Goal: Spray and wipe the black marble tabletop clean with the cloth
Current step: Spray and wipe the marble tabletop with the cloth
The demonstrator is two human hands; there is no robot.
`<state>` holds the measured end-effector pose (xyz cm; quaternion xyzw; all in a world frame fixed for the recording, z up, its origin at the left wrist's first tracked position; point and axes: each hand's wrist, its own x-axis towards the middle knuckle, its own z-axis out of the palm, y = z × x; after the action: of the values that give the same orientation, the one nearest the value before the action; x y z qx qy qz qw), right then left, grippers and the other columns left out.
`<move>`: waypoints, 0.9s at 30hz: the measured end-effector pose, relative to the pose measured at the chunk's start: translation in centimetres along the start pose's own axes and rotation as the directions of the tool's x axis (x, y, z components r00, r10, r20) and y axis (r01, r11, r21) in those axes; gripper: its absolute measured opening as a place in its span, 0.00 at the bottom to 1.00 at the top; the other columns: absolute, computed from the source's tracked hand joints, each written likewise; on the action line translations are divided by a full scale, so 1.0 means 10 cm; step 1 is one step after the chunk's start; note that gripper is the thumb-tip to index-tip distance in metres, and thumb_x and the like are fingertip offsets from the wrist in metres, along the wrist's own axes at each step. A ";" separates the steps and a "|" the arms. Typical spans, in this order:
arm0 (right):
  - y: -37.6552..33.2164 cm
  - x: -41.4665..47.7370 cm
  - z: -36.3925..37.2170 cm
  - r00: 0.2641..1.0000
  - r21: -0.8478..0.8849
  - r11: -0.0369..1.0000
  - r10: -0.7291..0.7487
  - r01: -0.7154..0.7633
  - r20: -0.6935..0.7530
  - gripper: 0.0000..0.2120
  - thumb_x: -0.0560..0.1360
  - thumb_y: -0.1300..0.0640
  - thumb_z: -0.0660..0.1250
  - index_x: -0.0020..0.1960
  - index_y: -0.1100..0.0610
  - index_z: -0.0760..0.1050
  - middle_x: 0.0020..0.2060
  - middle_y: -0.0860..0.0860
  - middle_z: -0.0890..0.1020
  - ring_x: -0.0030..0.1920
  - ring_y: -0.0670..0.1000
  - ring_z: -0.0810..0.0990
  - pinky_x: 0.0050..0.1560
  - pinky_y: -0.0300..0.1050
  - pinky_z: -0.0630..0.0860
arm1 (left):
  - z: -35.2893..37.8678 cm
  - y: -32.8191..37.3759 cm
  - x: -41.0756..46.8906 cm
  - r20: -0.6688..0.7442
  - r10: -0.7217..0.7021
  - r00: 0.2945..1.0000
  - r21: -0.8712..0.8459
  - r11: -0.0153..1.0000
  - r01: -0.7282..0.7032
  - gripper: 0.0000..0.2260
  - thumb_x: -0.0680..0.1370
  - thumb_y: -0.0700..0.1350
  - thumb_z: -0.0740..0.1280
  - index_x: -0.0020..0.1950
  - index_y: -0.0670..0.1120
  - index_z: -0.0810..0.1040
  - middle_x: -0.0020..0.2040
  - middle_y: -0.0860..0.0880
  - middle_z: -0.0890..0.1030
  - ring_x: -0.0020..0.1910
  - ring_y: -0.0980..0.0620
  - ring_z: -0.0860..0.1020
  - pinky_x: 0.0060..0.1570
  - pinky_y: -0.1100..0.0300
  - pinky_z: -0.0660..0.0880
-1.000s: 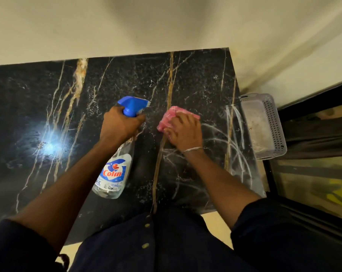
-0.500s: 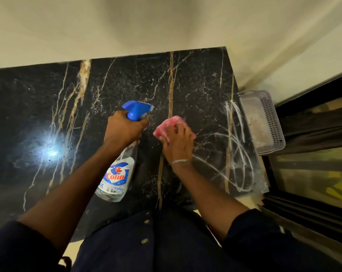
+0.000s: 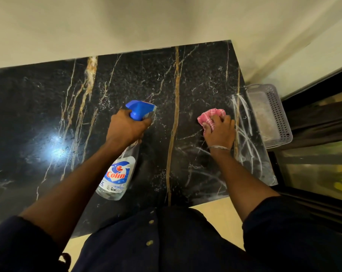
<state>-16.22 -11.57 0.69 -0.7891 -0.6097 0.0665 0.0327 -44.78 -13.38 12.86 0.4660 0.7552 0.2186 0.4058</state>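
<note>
Head-camera view is directed down onto a black marble counter [image 3: 127,79] veined with gold and white lines, set against a pale wall at its far edge. A clear plastic spray bottle [image 3: 118,173] with a blue trigger head and a blue-and-red "Colin" label is held above the middle of the counter, its base tilted toward the near edge and its nozzle pointed toward the far right. The left hand [image 3: 127,128] is closed around the bottle's neck, with a finger laid over the trigger. To the right of a long gold vein, a bunched pink checked cloth [image 3: 210,117] is pressed against the counter under the fingers of the right hand [image 3: 219,132], which are clamped over its near side. A thin metal bangle [image 3: 218,148] is worn on the right wrist. The two hands are kept well apart, with the gold vein between them. Pale streaks [image 3: 243,138] are seen on the marble around and to the right of the cloth. A bright light reflection [image 3: 56,148] is seen on the left part of the counter. Just beyond the counter's right edge, a grey perforated plastic basket [image 3: 280,114] is seen. Dark blue sleeves and a buttoned dark blue garment fill the near part of the view.
</note>
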 end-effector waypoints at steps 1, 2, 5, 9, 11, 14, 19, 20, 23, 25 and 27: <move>-0.04 -0.03 0.00 1.000 0.006 1.000 0.023 -0.023 0.001 0.21 0.75 0.44 0.65 0.65 0.51 0.74 0.61 0.59 0.74 0.57 0.61 0.72 0.54 0.53 0.71 | 0.00 -0.02 -0.01 0.000 -0.010 1.000 -0.003 1.000 0.010 0.12 0.74 0.49 0.72 0.54 0.47 0.75 0.39 0.49 0.82 0.35 0.52 0.81 0.38 0.60 0.79; -0.10 -0.09 0.01 1.000 0.002 1.000 0.022 -0.022 0.001 0.21 0.76 0.44 0.63 0.64 0.52 0.74 0.61 0.59 0.74 0.57 0.61 0.72 0.54 0.53 0.71 | 0.00 -0.04 -0.03 0.000 -0.020 1.000 -0.005 1.000 0.020 0.13 0.74 0.49 0.72 0.55 0.47 0.75 0.41 0.47 0.82 0.37 0.51 0.82 0.41 0.57 0.81; -0.31 -0.38 0.04 0.996 0.003 0.996 -0.091 0.091 -0.013 0.21 0.76 0.42 0.63 0.64 0.52 0.73 0.61 0.58 0.74 0.54 0.59 0.72 0.50 0.51 0.71 | 0.05 -0.07 -0.05 0.024 -0.039 0.999 -0.025 0.999 0.040 0.16 0.74 0.49 0.73 0.58 0.45 0.76 0.41 0.46 0.83 0.35 0.51 0.83 0.40 0.55 0.82; -0.70 -0.88 0.16 0.970 0.032 0.970 -0.243 0.242 0.028 0.22 0.76 0.40 0.62 0.65 0.50 0.72 0.60 0.56 0.74 0.51 0.56 0.72 0.47 0.49 0.74 | 0.12 -0.04 -0.07 0.030 -0.068 0.997 -0.026 0.997 0.069 0.15 0.73 0.49 0.74 0.55 0.43 0.77 0.37 0.49 0.82 0.29 0.54 0.82 0.29 0.62 0.79; -0.77 -0.99 0.15 0.956 0.035 0.957 -0.291 0.289 0.046 0.21 0.75 0.39 0.62 0.64 0.48 0.73 0.60 0.55 0.75 0.52 0.56 0.73 0.46 0.50 0.75 | 0.15 -0.02 -0.07 0.027 -0.055 0.998 -0.020 0.998 0.055 0.15 0.72 0.50 0.74 0.53 0.44 0.79 0.38 0.46 0.84 0.32 0.51 0.83 0.37 0.54 0.83; -0.60 -0.88 0.13 0.929 -0.001 0.931 -0.365 0.366 0.070 0.21 0.76 0.39 0.62 0.63 0.49 0.73 0.61 0.54 0.75 0.52 0.56 0.73 0.45 0.49 0.75 | 0.14 0.00 -0.07 0.031 -0.040 0.999 -0.029 0.999 0.041 0.12 0.72 0.50 0.74 0.50 0.45 0.78 0.39 0.46 0.84 0.32 0.50 0.83 0.39 0.53 0.83; 0.00 -0.39 -0.06 0.993 -0.011 0.993 -0.115 0.116 0.034 0.23 0.78 0.46 0.64 0.69 0.55 0.72 0.66 0.59 0.73 0.59 0.61 0.72 0.54 0.53 0.73 | 0.07 -0.01 -0.06 0.056 -0.016 0.998 -0.033 0.999 0.018 0.12 0.74 0.48 0.73 0.53 0.45 0.77 0.38 0.47 0.83 0.31 0.53 0.82 0.33 0.61 0.80; 0.11 -0.29 -0.12 0.996 -0.007 0.997 -0.083 0.083 0.033 0.23 0.78 0.46 0.64 0.69 0.56 0.71 0.67 0.60 0.72 0.61 0.63 0.71 0.58 0.55 0.71 | 0.07 -0.02 -0.06 0.057 -0.014 0.998 -0.032 0.999 0.016 0.13 0.74 0.48 0.73 0.53 0.44 0.78 0.38 0.47 0.83 0.31 0.53 0.82 0.33 0.61 0.81; 0.23 -0.17 -0.19 0.999 0.010 1.000 0.030 -0.030 0.011 0.23 0.79 0.46 0.64 0.69 0.56 0.71 0.68 0.61 0.71 0.65 0.63 0.69 0.63 0.56 0.69 | 0.07 -0.05 -0.06 0.050 -0.002 0.999 -0.002 1.000 0.002 0.13 0.74 0.49 0.73 0.54 0.45 0.78 0.38 0.49 0.82 0.32 0.54 0.82 0.31 0.65 0.77; 0.12 -0.28 -0.13 0.998 0.038 0.997 0.064 -0.064 0.005 0.22 0.78 0.45 0.63 0.68 0.55 0.72 0.68 0.60 0.70 0.65 0.62 0.69 0.63 0.57 0.71 | 0.10 -0.07 -0.07 0.055 -0.006 0.998 -0.004 1.000 0.007 0.13 0.74 0.50 0.73 0.54 0.45 0.77 0.39 0.48 0.82 0.32 0.53 0.82 0.32 0.63 0.78; -0.06 -0.49 -0.06 1.000 0.035 0.999 0.024 -0.024 -0.006 0.22 0.77 0.43 0.63 0.66 0.54 0.72 0.66 0.59 0.72 0.61 0.60 0.71 0.55 0.56 0.76 | 0.15 -0.08 -0.09 0.065 -0.018 0.998 -0.010 1.000 0.019 0.14 0.73 0.50 0.73 0.53 0.44 0.77 0.39 0.47 0.83 0.33 0.51 0.83 0.36 0.56 0.82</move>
<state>-17.97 -16.14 1.68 -0.7960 -0.5987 0.0750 0.0478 -43.74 -14.58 11.81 0.4638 0.7447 0.2035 0.4346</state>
